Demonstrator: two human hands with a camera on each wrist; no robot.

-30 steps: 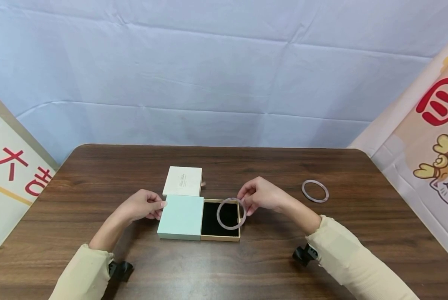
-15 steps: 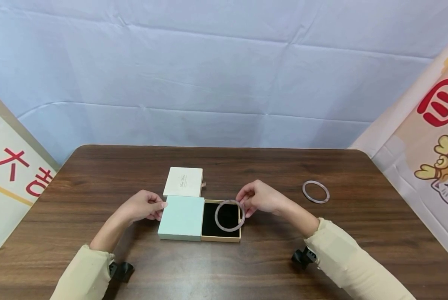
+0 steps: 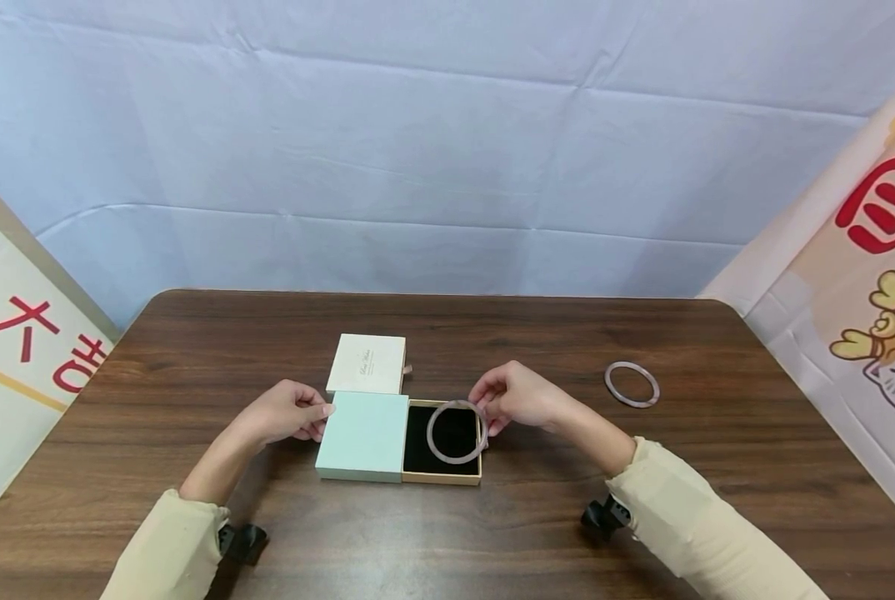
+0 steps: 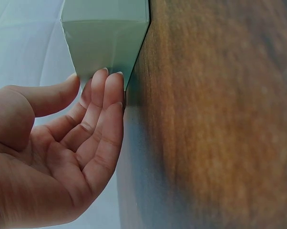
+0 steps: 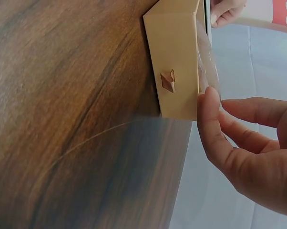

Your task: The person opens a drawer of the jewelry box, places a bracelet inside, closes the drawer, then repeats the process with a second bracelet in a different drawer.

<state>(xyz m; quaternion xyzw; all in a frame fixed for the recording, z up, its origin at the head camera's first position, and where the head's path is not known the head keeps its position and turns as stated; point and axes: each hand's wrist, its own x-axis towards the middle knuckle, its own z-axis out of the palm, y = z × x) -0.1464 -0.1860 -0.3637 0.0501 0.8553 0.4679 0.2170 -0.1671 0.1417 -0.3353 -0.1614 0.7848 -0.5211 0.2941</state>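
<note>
A pale mint box sleeve [image 3: 363,433] lies on the table with its gold-edged drawer [image 3: 440,479] slid out to the right, showing a black lining. My right hand [image 3: 515,396] pinches a pale lilac bangle [image 3: 429,433] by its right side, between thumb and fingers. The bangle is tilted over the lining; whether its far side touches it I cannot tell. At the sleeve's left end, my left hand [image 3: 290,410] rests with gently bent fingertips against the end face [image 4: 105,45] and the thumb at its upper edge. A small ribbon tab [image 5: 168,80] sticks out of the drawer front.
A cream box [image 3: 367,364] with faint printing and a ribbon tab stands just behind the mint sleeve. Another lilac bangle [image 3: 635,404] lies on the wooden table [image 3: 447,550] to the right. Pale cloth [image 3: 432,150] hangs behind the far edge.
My right hand has shifted slightly left and down, and the bangle has moved with it further over the drawer. My left hand and the boxes stay in place.
</note>
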